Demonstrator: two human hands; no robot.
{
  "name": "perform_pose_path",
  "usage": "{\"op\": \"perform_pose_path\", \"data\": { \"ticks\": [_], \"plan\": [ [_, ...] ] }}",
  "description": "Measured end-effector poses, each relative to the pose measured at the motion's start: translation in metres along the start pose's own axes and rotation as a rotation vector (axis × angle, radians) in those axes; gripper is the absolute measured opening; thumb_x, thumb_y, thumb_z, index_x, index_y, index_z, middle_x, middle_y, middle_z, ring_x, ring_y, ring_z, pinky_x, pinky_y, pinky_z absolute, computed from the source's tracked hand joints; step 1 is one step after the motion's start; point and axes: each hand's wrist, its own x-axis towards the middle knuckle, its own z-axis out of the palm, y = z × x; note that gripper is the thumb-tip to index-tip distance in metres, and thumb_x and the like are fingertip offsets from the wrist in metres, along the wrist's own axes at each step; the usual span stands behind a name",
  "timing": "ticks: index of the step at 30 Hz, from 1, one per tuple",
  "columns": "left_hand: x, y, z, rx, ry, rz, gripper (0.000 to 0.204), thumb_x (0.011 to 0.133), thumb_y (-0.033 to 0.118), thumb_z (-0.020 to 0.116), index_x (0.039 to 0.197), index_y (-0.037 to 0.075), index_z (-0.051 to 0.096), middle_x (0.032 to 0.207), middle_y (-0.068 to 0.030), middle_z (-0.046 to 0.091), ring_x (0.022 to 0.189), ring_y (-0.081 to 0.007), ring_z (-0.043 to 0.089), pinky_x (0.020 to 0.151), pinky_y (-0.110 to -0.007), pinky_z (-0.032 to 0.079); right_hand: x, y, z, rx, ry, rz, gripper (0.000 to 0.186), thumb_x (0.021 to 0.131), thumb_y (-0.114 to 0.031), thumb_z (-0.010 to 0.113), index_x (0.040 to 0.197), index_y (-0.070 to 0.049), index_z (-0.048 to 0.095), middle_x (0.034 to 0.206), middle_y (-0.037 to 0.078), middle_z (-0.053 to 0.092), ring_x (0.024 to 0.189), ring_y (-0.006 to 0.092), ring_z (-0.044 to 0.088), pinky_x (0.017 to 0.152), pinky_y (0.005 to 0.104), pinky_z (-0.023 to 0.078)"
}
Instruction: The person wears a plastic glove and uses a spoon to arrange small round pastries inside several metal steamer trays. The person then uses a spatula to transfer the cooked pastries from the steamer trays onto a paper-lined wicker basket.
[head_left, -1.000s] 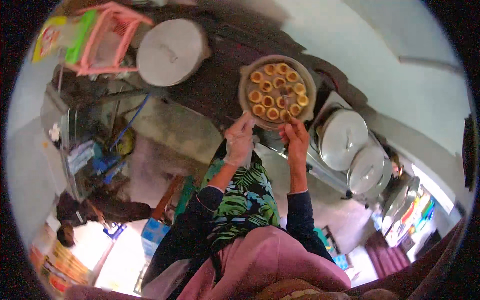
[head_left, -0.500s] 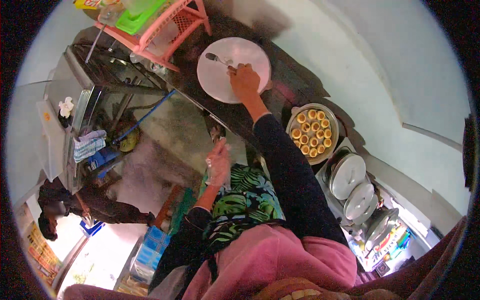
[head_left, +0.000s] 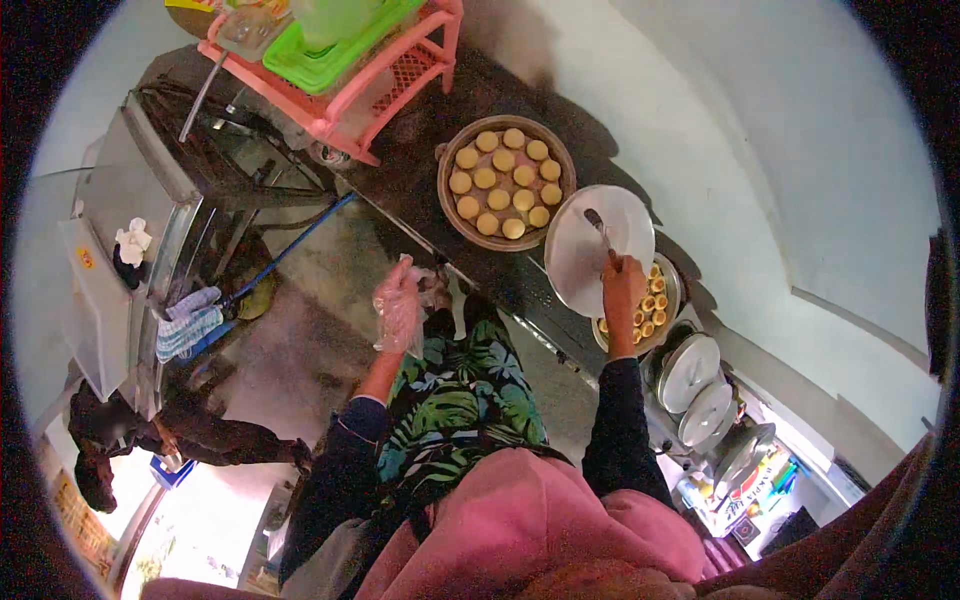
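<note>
My right hand (head_left: 622,290) grips a round pale lid (head_left: 580,265) by its upper side, holding it tilted. A spoon-shaped metal piece (head_left: 596,222) runs from my fingers across the lid; whether it is fixed there I cannot tell. The lid partly covers a round pan (head_left: 672,300) of browned ring-shaped cakes. Left of it stands an uncovered round pan (head_left: 446,190) with several pale, domed cakes. My left hand (head_left: 398,305), in a loose clear plastic glove, hangs before the counter with fingers curled together; what they hold, if anything, is hidden.
A pink plastic rack (head_left: 340,115) with a green tray (head_left: 300,72) stands at the far left of the dark counter (head_left: 400,160). More lids (head_left: 690,372) lean at right. A metal-framed cart (head_left: 150,165) is on the left. Another person (head_left: 220,435) is at lower left.
My right hand has lifted the lid off the pan of pale cakes and carried it right, over the browned ones. My left hand has shifted slightly left.
</note>
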Motion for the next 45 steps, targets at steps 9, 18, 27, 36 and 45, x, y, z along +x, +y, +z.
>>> {"op": "perform_pose_path", "data": {
  "ticks": [9,18,27,36,45],
  "plan": [
    [0.021,0.025,0.03,-0.144,0.027,0.101,0.03,0.093,0.017,0.056,0.117,0.0,0.06,0.104,-0.011,0.065,0.092,-0.0159,0.06,0.084,-0.03,0.047,0.008,0.014,0.026,-0.078,-0.288,0.137,0.025,0.081,-0.023,0.066,0.095,-0.002,0.066,0.095,0.017,0.064,0.09,0.0325,0.061,0.076,0.043,0.048],
    [0.071,0.122,0.107,-0.058,-0.302,0.005,0.039,0.094,0.031,0.049,0.11,-0.002,0.062,0.101,-0.0148,0.066,0.089,-0.028,0.063,0.077,-0.039,0.049,0.047,-0.049,0.029,0.595,-0.184,-0.214,0.021,0.085,-0.01,0.058,0.104,-0.004,0.065,0.094,0.017,0.064,0.081,0.0352,0.062,0.073,0.0431,0.049],
    [0.12,0.078,0.176,0.826,-0.394,0.548,0.024,0.078,0.017,0.058,0.097,0.001,0.057,0.097,-0.0184,0.062,0.099,-0.0363,0.057,0.087,-0.045,0.044,0.054,-0.081,0.039,0.486,-0.165,-0.213,0.021,0.082,-0.003,0.063,0.102,-0.001,0.066,0.081,0.015,0.062,0.072,0.0266,0.061,0.066,0.0357,0.048],
    [0.114,0.061,0.177,0.754,-0.17,0.548,0.022,0.083,0.015,0.053,0.098,0.003,0.064,0.102,-0.0174,0.063,0.099,-0.0355,0.058,0.089,-0.044,0.044,0.056,-0.055,0.028,0.702,-0.117,-0.126,0.019,0.081,0.003,0.064,0.1,0.001,0.067,0.083,0.01,0.066,0.073,0.0157,0.061,0.066,0.0273,0.047],
    [0.112,0.075,0.161,0.742,-0.037,0.476,0.025,0.077,0.014,0.058,0.097,0.001,0.064,0.095,-0.0183,0.066,0.094,-0.0335,0.063,0.081,-0.041,0.05,0.051,-0.067,0.031,0.649,-0.185,-0.146,0.018,0.082,-0.008,0.064,0.1,-0.006,0.068,0.085,0.013,0.065,0.078,0.0295,0.063,0.067,0.0388,0.048]
  ]
}}
